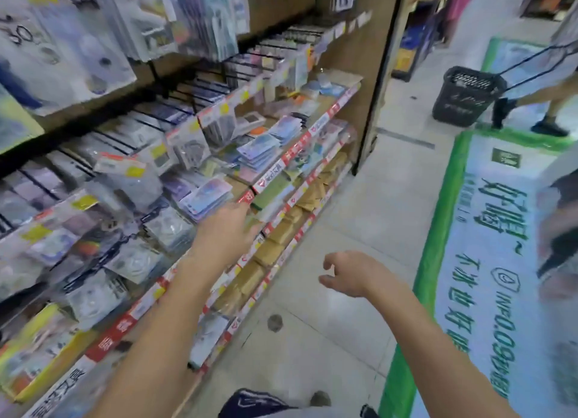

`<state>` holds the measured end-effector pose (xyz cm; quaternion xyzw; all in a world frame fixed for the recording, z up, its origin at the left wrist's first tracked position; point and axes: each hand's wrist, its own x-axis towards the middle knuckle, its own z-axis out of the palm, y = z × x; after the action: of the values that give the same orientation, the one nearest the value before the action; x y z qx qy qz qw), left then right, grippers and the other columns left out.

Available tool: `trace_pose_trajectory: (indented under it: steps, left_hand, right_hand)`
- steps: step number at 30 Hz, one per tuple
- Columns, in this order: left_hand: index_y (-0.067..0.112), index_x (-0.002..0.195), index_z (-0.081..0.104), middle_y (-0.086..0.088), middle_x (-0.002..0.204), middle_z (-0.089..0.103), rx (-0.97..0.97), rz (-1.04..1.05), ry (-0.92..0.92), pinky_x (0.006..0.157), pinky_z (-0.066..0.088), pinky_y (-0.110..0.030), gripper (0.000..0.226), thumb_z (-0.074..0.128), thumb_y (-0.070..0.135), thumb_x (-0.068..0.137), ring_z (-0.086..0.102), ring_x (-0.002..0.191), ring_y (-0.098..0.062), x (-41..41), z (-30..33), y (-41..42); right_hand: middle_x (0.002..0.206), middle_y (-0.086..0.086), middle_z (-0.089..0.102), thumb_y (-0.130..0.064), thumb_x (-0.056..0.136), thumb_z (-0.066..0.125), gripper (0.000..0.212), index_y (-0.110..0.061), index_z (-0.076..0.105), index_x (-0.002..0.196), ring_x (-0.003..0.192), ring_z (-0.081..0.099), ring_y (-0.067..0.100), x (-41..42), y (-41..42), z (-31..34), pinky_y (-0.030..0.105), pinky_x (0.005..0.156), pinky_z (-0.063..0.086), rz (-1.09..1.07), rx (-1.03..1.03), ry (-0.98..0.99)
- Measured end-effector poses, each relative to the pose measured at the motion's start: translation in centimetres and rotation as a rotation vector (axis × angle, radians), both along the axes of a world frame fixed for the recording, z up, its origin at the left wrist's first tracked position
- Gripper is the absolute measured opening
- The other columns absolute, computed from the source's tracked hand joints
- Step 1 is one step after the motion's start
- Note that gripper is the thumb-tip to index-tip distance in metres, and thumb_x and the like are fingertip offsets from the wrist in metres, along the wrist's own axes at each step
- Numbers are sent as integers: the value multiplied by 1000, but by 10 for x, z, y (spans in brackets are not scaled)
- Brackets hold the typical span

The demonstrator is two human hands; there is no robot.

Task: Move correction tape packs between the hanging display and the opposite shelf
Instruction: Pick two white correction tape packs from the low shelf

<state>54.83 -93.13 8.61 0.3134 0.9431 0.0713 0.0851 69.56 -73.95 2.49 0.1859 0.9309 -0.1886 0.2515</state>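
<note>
Left hand (226, 233) out at the front edge of the shelf (300, 142), fingers (242, 206) straight and relaxed, holding nothing — tips just beside a fanned stack of blister packs (206, 195), likely the correction tape packs, though blur leaves the print unreadable. More clear packs on the hanging display (150, 179) of black pegs above the shelf. Right hand (347, 272) out over the aisle floor (359, 198), fingers loosely curled, empty. Step judged: reach for a pack. Best done by pinching one card at its edge — top of the stack, not the whole fan — lifting clear before turning away.
</note>
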Motion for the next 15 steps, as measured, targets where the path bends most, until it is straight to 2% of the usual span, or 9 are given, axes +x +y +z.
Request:
trace_pose_trajectory:
  steps: [2, 5, 9, 13, 15]
  left_hand:
    - [12, 116, 56, -10, 118, 61, -120, -26, -100, 79, 48, -38, 34, 51, 40, 99, 60, 109, -32, -11, -6, 32]
    - [14, 138, 48, -11, 141, 53, -273, -28, -247, 97, 48, -37, 48, 52, 42, 99, 55, 125, -30, -27, -18, 71]
    - [13, 144, 42, -10, 141, 53, -336, -47, -298, 94, 49, -35, 51, 51, 41, 102, 57, 121, -28, -46, -37, 110]
    - [16, 160, 20, -8, 164, 27, -410, -27, -405, 112, 40, -38, 69, 47, 42, 103, 40, 144, -28, -79, -65, 145]
    - [16, 158, 25, -9, 162, 31, -429, 11, -437, 111, 40, -35, 67, 48, 42, 101, 41, 142, -26, -106, -81, 166]
  right_hand:
    - [129, 4, 62, -50, 98, 53, 48, -22, 53, 137, 122, 57, 27, -3, 31, 5, 36, 98, 47, -31, -10, -12]
    - [132, 4, 62, -52, 97, 53, 49, -23, 53, 137, 122, 56, 25, -19, 76, 11, 35, 100, 46, -61, -26, 9]
    - [135, 2, 59, -50, 98, 53, 47, -22, 54, 136, 122, 56, 24, -49, 123, 8, 32, 96, 44, -73, -33, 74]
    - [132, 2, 60, -49, 99, 53, 45, -21, 55, 134, 120, 56, 24, -87, 169, -9, 32, 95, 43, -39, -95, 71]
    - [131, 3, 61, -49, 98, 53, 44, -21, 55, 133, 120, 56, 24, -112, 198, -18, 32, 94, 44, -38, -89, 80]
